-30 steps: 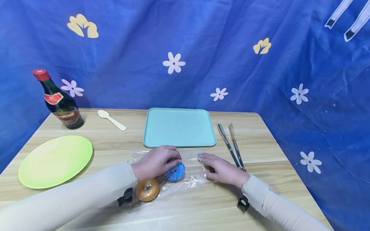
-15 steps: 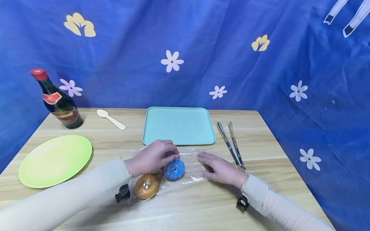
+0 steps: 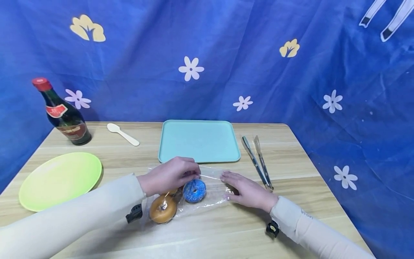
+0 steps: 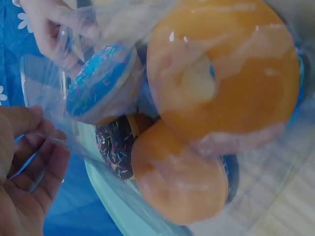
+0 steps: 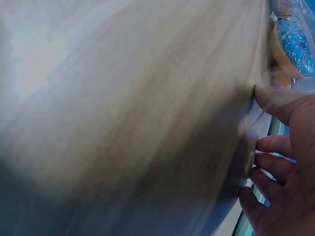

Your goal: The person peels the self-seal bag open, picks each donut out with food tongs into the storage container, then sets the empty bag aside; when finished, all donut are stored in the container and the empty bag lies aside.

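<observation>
Blue flower-printed cloth (image 3: 145, 77) is hanging behind a wood-grain table (image 3: 210, 237). On the table's far part, a dark glass bottle (image 3: 69, 120) is standing, with a white spoon (image 3: 125, 136), a turquoise tray (image 3: 198, 140) and metal tongs (image 3: 256, 162) lying to its right; a lime-green plate (image 3: 61, 180) is sitting nearer the front.

Between the hands, a clear plastic bag (image 3: 215, 189) is lying flat with its long axis running left to right, just on the person's side of the tray. Its load is sitting toward the left end, so the left hand (image 3: 173, 176) is reaching over the doughnuts and is the nearer one to them: a blue-iced doughnut (image 3: 198, 197) is resting just by its fingertips, a brown ring doughnut (image 3: 161, 215) below its wrist. From the left wrist, a chocolate-iced doughnut (image 4: 117, 147) and a second plain-faced doughnut (image 4: 182, 179) are also showing through the film. That hand is pinching the bag's film, fingers curled. The right hand (image 3: 249, 190) is touching the opposite end, fingers extended and thumb spread apart, well clear of the doughnuts; which end is open cannot be told.

Compared with a second ago, the left hand is covering less of the blue-iced doughnut, its fingertips lying farther back, while the right hand is keeping nearly the same place.
</observation>
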`<state>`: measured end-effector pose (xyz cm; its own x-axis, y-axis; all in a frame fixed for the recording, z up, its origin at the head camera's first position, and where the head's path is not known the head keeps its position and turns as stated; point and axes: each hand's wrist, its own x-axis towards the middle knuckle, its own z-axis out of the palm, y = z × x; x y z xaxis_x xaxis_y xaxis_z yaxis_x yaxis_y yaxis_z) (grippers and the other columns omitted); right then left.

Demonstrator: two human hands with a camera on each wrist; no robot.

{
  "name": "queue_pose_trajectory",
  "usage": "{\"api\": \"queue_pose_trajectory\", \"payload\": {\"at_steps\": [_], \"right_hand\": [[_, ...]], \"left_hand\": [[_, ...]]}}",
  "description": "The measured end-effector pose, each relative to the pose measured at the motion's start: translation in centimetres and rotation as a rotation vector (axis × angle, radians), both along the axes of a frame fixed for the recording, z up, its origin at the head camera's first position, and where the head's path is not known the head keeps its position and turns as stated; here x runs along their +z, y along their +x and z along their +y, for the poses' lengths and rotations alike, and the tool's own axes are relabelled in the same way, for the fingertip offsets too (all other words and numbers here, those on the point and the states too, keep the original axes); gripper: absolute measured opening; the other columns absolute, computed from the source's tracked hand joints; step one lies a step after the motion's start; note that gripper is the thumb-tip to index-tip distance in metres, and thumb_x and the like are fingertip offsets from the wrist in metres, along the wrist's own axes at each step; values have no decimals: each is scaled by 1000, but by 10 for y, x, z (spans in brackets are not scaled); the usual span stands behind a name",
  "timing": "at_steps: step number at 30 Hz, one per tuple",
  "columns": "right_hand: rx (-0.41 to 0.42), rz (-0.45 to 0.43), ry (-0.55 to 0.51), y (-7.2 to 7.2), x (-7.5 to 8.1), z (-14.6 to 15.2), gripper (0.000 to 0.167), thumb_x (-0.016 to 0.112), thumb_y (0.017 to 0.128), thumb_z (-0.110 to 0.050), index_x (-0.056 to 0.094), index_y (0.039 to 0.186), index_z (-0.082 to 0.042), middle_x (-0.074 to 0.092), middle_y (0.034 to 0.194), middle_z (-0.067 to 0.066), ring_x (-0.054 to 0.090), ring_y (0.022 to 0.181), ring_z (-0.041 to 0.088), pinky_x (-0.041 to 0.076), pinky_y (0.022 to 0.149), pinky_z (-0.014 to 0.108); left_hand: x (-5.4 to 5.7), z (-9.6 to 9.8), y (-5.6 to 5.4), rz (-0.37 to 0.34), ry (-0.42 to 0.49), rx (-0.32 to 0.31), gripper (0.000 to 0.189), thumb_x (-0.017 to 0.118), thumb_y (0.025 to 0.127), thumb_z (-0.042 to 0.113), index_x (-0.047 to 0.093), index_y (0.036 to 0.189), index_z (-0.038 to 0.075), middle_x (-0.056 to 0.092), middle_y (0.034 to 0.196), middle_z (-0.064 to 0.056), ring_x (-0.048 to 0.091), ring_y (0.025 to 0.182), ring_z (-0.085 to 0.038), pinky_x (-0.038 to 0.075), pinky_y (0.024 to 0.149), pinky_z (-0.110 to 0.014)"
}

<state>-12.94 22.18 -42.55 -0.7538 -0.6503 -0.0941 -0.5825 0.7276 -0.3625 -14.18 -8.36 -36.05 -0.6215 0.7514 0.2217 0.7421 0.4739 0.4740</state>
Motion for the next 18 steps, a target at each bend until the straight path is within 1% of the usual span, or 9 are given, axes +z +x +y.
{"api": "queue_pose_trajectory", "payload": {"at_steps": [3, 6, 8, 11, 14, 15, 18], "right_hand": [[-7, 4, 6, -1, 1, 2, 65, 66, 103, -40, 48, 156, -6, 41, 166, 13, 38, 157, 32, 32, 128, 49], [-21, 19, -22, -4, 5, 6, 63, 64, 103, -40, 50, 155, -8, 44, 165, 12, 41, 155, 31, 34, 127, 49], [-32, 35, -72, -9, 9, 10, 57, 64, 104, -37, 54, 151, -7, 52, 159, 13, 49, 149, 31, 38, 125, 48], [-59, 57, -162, -18, 17, 19, 42, 64, 105, -28, 64, 140, -5, 66, 145, 13, 62, 136, 31, 48, 117, 48], [-141, 88, -220, -29, 23, 33, 30, 65, 104, -21, 71, 128, -4, 74, 129, 13, 70, 123, 32, 54, 109, 49], [-184, 106, -222, -33, 24, 38, 29, 65, 104, -21, 72, 126, -4, 74, 128, 14, 70, 122, 33, 55, 109, 50], [-344, 157, -201, -44, 25, 55, 35, 66, 104, -23, 68, 129, 1, 72, 129, 20, 69, 121, 38, 54, 105, 56]], "left_hand": [[0, 0, -1, -3, -11, -21, 9, 71, 98, 7, 77, 103, 10, 74, 97, 0, 69, 91, -8, 61, 82, -23], [0, 0, -2, 4, -26, -33, 9, 70, 99, 7, 77, 103, 10, 74, 97, 1, 69, 91, -8, 61, 82, -24], [-1, 0, -3, 10, -32, -37, 9, 70, 99, 7, 77, 103, 10, 74, 97, 1, 69, 91, -8, 61, 83, -24], [-3, 0, -4, 18, -42, -38, 9, 70, 99, 7, 77, 102, 11, 74, 97, 3, 69, 92, -7, 61, 83, -23], [-4, 1, -4, 17, -44, -40, 8, 70, 99, 8, 76, 102, 12, 74, 97, 3, 68, 92, -6, 61, 83, -23], [-5, 1, -5, 18, -45, -39, 8, 70, 99, 8, 76, 102, 13, 74, 97, 3, 68, 92, -6, 60, 83, -23], [-5, 2, -6, 17, -43, -43, 8, 70, 99, 7, 76, 101, 13, 73, 97, 3, 68, 92, -6, 60, 83, -22]]}}
